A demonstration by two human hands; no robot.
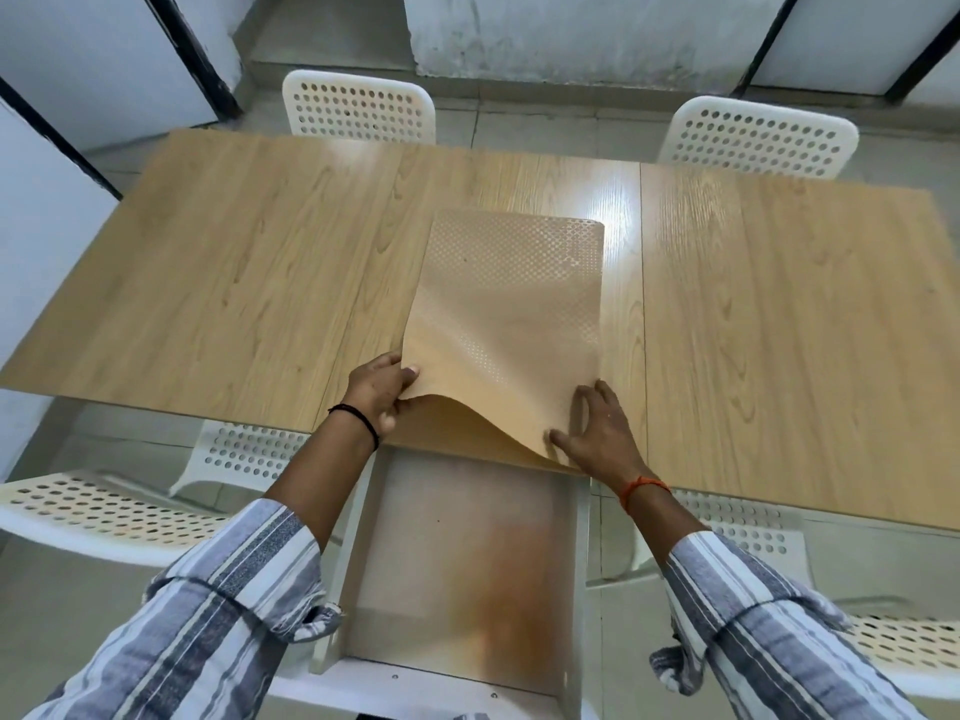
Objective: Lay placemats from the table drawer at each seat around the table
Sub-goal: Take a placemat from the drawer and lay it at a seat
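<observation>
Placemats [511,304] lying stacked mid-desk [234,283], above open drawer [457,563] — left hand [379,389] grip pinching, peeling up near corner, likely separating top sheet; right hand [597,433] pressing flat, fingers spread, pinning the rest.

Dining area, plain interior: long wood-grain worktop [234,283]; white perforated plastic chairs [358,109] on both long sides; pale tiled floor [545,122]; white stained walls [571,28].
</observation>
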